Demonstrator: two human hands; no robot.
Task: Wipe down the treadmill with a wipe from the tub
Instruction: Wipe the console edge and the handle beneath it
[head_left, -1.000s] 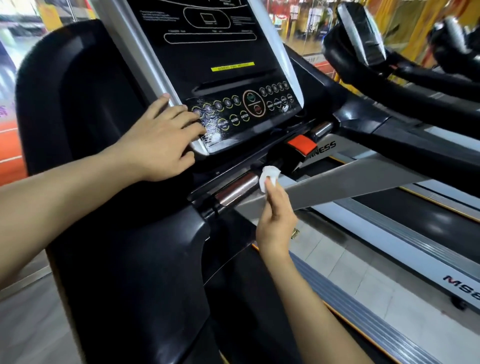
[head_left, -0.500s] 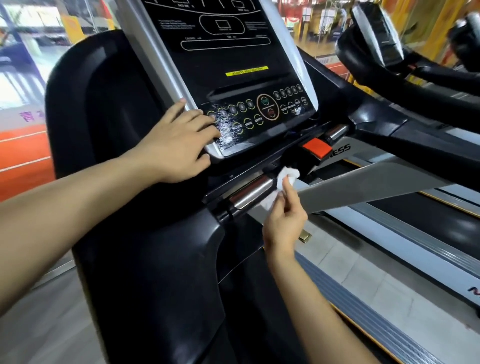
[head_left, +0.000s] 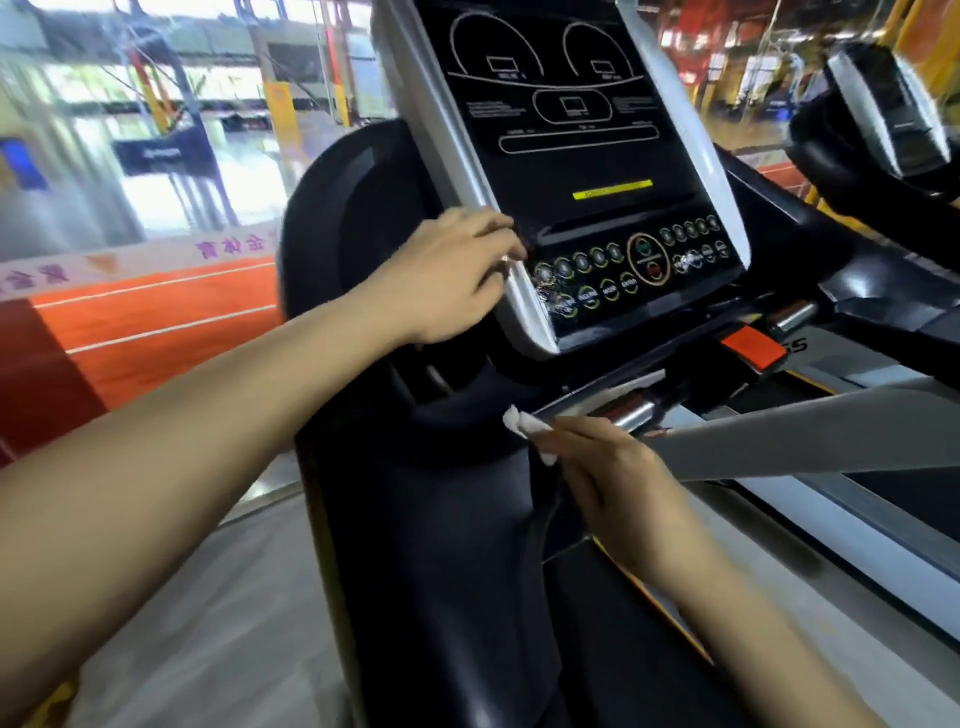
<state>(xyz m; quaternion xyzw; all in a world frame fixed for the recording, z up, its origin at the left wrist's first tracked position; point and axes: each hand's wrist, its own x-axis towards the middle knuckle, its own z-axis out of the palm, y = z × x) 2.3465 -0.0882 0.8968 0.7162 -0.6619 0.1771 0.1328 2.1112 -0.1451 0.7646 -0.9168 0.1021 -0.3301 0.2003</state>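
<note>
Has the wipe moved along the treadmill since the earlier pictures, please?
Yes. The wipe has slid left, away from the red tab, past the chrome grip.

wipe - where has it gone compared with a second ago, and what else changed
The right hand has drawn the wipe leftward along the chrome bar, from beside the red tab to the bar's left end. The left hand stays on the console's silver edge, fingers now more curled. The wipe is still pinched.

Crumpled white wipe against black treadmill below the console
</note>
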